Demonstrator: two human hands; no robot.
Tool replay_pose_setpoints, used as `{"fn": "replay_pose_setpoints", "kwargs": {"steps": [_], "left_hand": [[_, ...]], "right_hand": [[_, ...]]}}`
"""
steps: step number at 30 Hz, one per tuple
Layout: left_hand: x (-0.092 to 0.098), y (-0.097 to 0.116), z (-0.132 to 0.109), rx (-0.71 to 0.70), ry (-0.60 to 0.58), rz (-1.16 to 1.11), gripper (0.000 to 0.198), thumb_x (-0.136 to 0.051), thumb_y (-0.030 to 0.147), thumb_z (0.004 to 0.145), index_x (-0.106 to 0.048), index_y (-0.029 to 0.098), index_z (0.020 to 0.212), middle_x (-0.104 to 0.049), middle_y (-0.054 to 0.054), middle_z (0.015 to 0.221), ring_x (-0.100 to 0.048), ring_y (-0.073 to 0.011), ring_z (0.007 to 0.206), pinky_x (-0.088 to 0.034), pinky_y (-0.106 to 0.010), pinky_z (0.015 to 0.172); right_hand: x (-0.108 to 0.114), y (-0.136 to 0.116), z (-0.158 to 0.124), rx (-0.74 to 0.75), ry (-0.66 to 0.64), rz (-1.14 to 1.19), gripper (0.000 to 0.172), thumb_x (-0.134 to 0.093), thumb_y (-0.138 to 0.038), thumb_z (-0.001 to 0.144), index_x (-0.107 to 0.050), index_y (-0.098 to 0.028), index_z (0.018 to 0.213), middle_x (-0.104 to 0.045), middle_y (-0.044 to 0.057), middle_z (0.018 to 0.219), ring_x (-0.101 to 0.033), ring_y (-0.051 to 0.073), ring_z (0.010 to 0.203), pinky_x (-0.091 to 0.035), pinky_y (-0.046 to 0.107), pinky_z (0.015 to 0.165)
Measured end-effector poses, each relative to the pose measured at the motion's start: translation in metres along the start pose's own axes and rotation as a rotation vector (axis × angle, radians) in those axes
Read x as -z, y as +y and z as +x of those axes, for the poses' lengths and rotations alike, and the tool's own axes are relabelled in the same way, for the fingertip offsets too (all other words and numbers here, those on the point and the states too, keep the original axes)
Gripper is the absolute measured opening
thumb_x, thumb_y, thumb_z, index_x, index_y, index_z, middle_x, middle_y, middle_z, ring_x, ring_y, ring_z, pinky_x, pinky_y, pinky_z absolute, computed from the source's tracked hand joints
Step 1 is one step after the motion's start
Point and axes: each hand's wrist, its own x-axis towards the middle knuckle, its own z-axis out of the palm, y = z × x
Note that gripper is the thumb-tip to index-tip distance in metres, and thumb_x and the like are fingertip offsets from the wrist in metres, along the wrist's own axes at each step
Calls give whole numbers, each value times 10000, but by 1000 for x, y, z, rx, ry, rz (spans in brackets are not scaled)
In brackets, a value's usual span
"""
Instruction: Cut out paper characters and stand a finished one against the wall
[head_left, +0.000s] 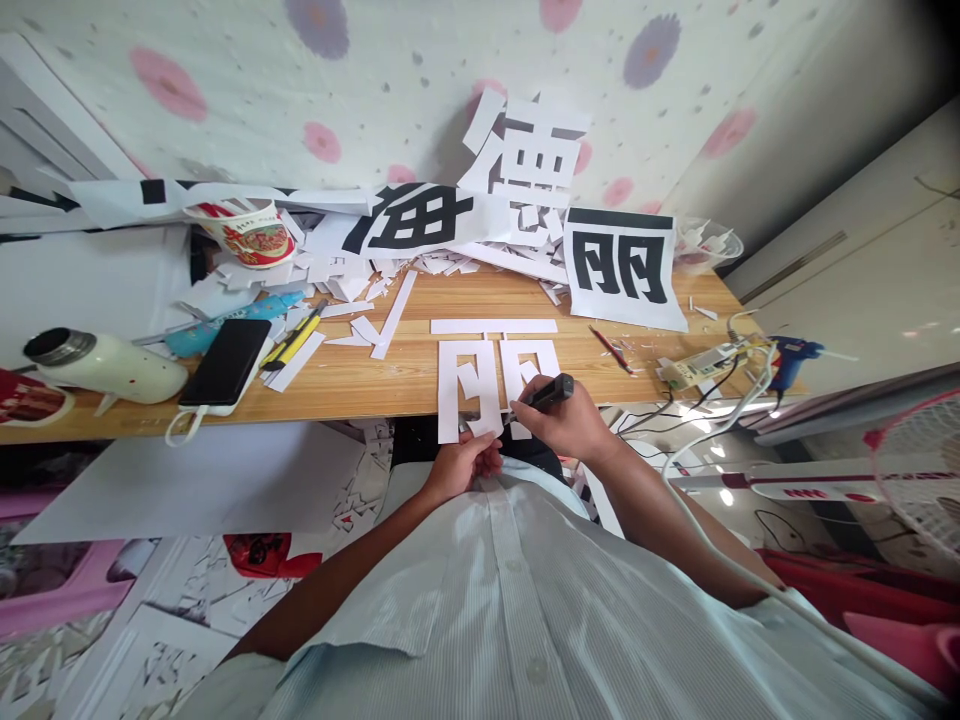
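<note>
A white cut-out character (448, 390), seemingly of foam board, overhangs the near edge of the wooden table, with a separate white strip above it. My left hand (459, 465) pinches its lower edge between thumb and fingers. My right hand (566, 420) is closed round a black utility knife (551, 393), its tip low beside the cut-out's right half; the blade hardly shows. Behind, to the right, a paper sheet printed with the same character in black (622, 265) leans back. A red and black pencil (611, 348) lies on the tabletop in front of that sheet.
A yellow knife (296, 335), a phone (227, 365) and a pale bottle (105, 365) lie on the left. White scraps and a paper tub (251, 235) sit behind them. At right are a power strip (697, 367), cables and a blue glue gun (789, 362). A white cable crosses my right arm.
</note>
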Motion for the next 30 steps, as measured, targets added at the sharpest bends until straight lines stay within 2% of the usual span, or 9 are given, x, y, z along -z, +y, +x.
{"fn": "replay_pose_setpoints", "kwargs": {"steps": [6, 14, 21, 26, 30], "left_hand": [[-1, 3, -2, 9, -2, 29, 540, -953, 632, 682, -785, 141, 830, -729, -60, 644, -674, -178, 554, -403, -280, 540], [0, 1, -2, -1, 6, 53, 491, -924, 613, 716, -775, 160, 836, -726, -50, 655, -671, -178, 568, -400, -285, 552], [-2, 2, -3, 14, 18, 63, 486, -932, 597, 697, -784, 151, 820, -726, -60, 641, -660, -179, 562, -401, -290, 552], [-2, 4, -6, 12, 26, 59, 471, -922, 575, 728, -783, 137, 833, -733, -62, 650, -673, -186, 579, -403, -295, 565], [0, 2, -5, 14, 15, 49, 499, -930, 583, 715, -780, 124, 838, -734, -69, 647, -667, -188, 572, -388, -298, 560]], "right_hand": [[-5, 5, 11, -5, -50, -96, 268, -760, -440, 917, -721, -220, 770, -664, -4, 639, -569, 166, 613, -406, 283, 589], [-14, 4, 13, -76, -1, -155, 379, -746, -485, 938, -653, -212, 692, -647, 12, 614, -607, 183, 652, -413, 286, 606], [-18, -4, 11, -140, 22, -283, 487, -717, -539, 941, -553, -232, 600, -618, 37, 595, -663, 204, 647, -355, 306, 596], [-14, -9, 5, -103, 36, -332, 423, -703, -546, 956, -639, -239, 672, -678, 53, 628, -685, 222, 646, -350, 315, 581], [-4, -12, -2, 4, 46, -253, 327, -709, -522, 961, -710, -242, 791, -715, 30, 663, -660, 202, 634, -397, 304, 611]]}}
